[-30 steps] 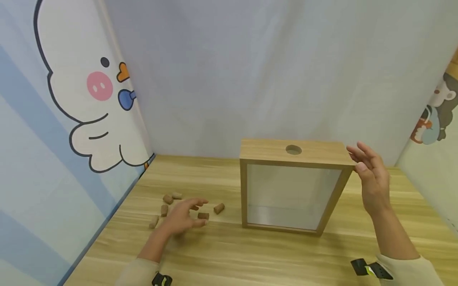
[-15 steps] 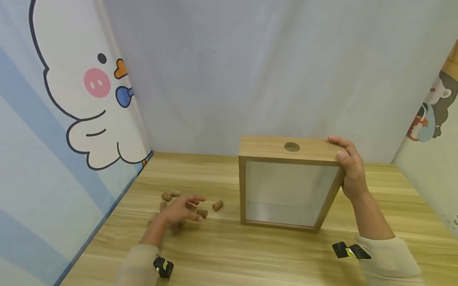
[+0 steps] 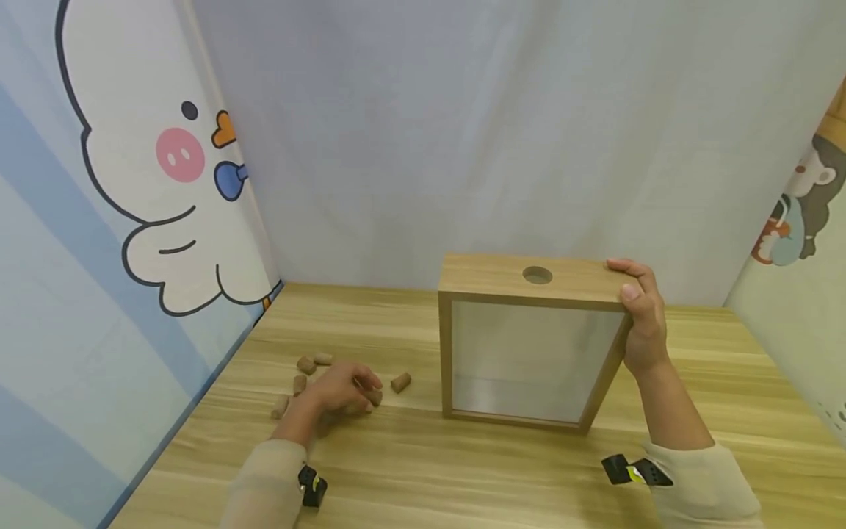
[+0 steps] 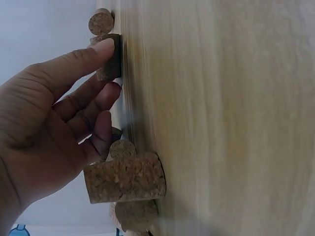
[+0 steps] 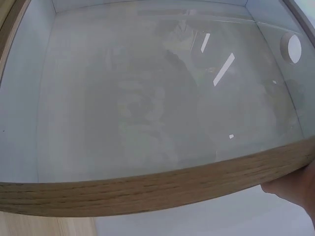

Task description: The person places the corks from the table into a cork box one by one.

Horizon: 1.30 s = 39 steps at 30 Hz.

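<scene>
My left hand is low over the table at the left, pinching a cork between thumb and fingers. Another cork lies just beyond its fingertips to the right. In the left wrist view, a big-looking cork lies beneath the little finger. At the right, my right hand grips the upper right corner of a shallow wooden display box, thumb in front and fingers over the top. The box stands upright, with a clear front pane and a round hole in its top. No corks show inside it.
Several loose corks lie to the left and behind my left hand on the wood-grain table. A grey curtain hangs behind, and a wall covering with a cartoon figure stands at the left.
My right hand has moved left from beside the box onto its corner and now grips it. My left hand's spread fingers have closed on a cork.
</scene>
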Motion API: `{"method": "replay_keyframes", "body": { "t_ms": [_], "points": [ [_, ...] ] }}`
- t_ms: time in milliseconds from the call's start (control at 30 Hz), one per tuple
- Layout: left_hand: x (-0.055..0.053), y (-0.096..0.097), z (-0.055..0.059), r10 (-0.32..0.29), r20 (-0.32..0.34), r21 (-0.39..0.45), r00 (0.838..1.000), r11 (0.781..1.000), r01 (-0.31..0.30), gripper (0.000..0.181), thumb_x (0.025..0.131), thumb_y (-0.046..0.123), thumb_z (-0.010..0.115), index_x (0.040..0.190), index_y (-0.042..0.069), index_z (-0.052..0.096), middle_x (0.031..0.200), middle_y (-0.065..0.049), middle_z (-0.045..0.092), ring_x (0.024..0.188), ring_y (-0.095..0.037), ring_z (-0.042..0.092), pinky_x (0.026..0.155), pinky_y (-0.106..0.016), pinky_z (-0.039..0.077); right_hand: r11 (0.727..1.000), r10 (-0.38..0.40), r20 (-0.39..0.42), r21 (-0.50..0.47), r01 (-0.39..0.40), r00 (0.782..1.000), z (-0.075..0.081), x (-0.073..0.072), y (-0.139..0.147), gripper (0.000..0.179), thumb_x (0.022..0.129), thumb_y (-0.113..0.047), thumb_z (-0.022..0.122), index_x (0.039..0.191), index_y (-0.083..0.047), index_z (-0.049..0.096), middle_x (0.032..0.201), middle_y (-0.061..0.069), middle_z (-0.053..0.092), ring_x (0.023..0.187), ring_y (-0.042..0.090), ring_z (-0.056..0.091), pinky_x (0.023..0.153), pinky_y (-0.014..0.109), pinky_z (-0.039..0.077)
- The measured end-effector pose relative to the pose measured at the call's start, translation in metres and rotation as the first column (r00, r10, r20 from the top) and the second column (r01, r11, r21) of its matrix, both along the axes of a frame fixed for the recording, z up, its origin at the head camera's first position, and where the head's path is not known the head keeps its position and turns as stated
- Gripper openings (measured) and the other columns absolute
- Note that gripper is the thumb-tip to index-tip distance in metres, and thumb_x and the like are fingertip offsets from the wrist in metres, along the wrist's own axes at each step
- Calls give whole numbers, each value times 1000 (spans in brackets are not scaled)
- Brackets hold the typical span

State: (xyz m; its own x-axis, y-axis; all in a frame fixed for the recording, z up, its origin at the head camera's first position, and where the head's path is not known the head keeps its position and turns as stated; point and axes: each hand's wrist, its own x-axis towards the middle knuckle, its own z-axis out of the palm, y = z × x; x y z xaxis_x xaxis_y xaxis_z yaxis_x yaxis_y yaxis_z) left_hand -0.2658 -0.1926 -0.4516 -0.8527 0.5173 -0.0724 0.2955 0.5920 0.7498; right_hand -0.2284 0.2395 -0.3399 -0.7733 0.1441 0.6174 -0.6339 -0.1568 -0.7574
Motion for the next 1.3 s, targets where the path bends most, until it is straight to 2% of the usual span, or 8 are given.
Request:
{"method": "replay_keyframes", "body": {
  "t_ms": [200, 400, 467, 600, 700, 867, 1100, 1300],
  "points": [
    [4, 6, 5, 29, 3, 21, 1000, 999, -29, 24, 71, 0, 77, 94, 3, 70, 87, -1, 65, 83, -18, 58, 75, -34, 48, 1000, -14, -7, 21, 14, 1000, -1, 0, 0, 36, 87, -23, 44, 119, -12, 57, 122, 10, 42, 103, 22, 39, 82, 35, 24],
    [7, 13, 12, -19, -55, 97, 998, 995, 24, 22, 76, 6, 76, 97, 3, 70, 88, -2, 67, 82, -18, 60, 73, -32, 48, 998, -49, -15, 39, 50, 999, 2, 0, 1, 36, 87, -23, 43, 118, -12, 57, 121, 10, 42, 101, 22, 39, 80, 35, 24],
    [8, 17, 14, -11, -74, 116, 997, 993, 20, 23, 76, 7, 76, 98, 2, 69, 88, -3, 66, 81, -18, 60, 72, -31, 49, 998, -52, -20, 33, 53, 998, 3, 1, 2, 36, 87, -23, 43, 118, -11, 57, 120, 10, 43, 101, 22, 39, 80, 35, 25],
    [16, 31, 21, 60, -80, 174, 995, 984, -46, 29, 80, 14, 75, 105, 0, 68, 89, -3, 64, 82, -18, 58, 69, -31, 49, 999, -46, -27, 18, 46, 999, 2, 1, 2, 35, 87, -23, 44, 117, -10, 57, 121, 11, 42, 102, 23, 39, 82, 34, 24],
    [25, 43, 29, 127, -92, 250, 988, 963, -100, 31, 82, 15, 72, 109, 1, 66, 87, -3, 62, 81, -19, 57, 65, -31, 48, 999, -38, -13, 5, 38, 999, 1, 2, 1, 35, 86, -22, 44, 116, -11, 58, 121, 11, 42, 103, 23, 38, 84, 34, 23],
    [34, 60, 49, 243, -96, 411, 965, 893, -184, 30, 84, 16, 71, 112, 6, 65, 88, -5, 58, 79, -21, 55, 66, -31, 47, 999, -31, -11, -8, 31, 999, 1, 2, -3, 36, 86, -22, 43, 117, -12, 58, 122, 11, 42, 105, 23, 38, 85, 34, 23],
    [41, 77, 80, 301, -26, 642, 953, 736, -215, 29, 86, 13, 69, 112, 3, 62, 90, -10, 53, 83, -23, 52, 72, -29, 47, 999, -11, -16, -47, 11, 1000, 0, 2, -2, 36, 85, -22, 47, 117, -9, 57, 121, 12, 43, 101, 24, 39, 81, 37, 25],
    [49, 89, 105, 376, -35, 750, 926, 622, -224, 28, 83, 9, 71, 109, 1, 61, 90, -11, 54, 84, -23, 52, 73, -27, 46, 999, -13, 16, -36, 14, 1000, 1, 4, -6, 41, 85, -24, 45, 122, -6, 51, 123, 15, 38, 102, 26, 38, 81, 39, 25]
  ]
}}
